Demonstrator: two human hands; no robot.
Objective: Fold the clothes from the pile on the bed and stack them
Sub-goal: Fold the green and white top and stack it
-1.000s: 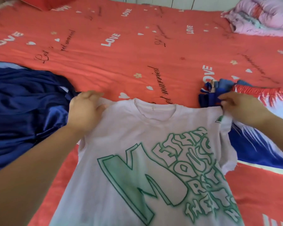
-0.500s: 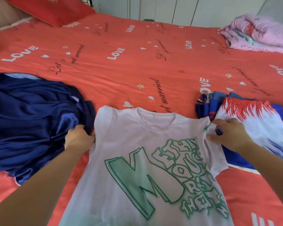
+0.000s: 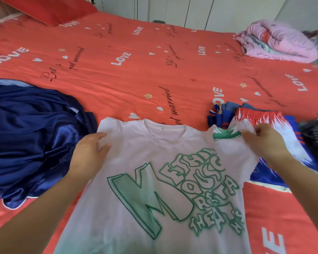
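White cloth lies flat under the left hand (image 3: 89, 154). Its fingers are straight and a bit apart, and they press the left shoulder of the shirt (image 3: 154, 162). The right hand (image 3: 266, 143) is on the right sleeve. It is blurry, so I cannot tell if it pinches the cloth or only pushes it.

I think both hands are smoothing the shirt so it folds neatly. It lies front up in the near middle of the red bed (image 3: 136, 79).

A dark blue pile (image 3: 26, 134) sits just left. Folded clothes (image 3: 261, 114) sit just right, maybe the stack. Far right is a pink blanket (image 3: 277, 41), and far left a red pillow (image 3: 53, 8). White cupboard doors (image 3: 173, 10) stand behind.
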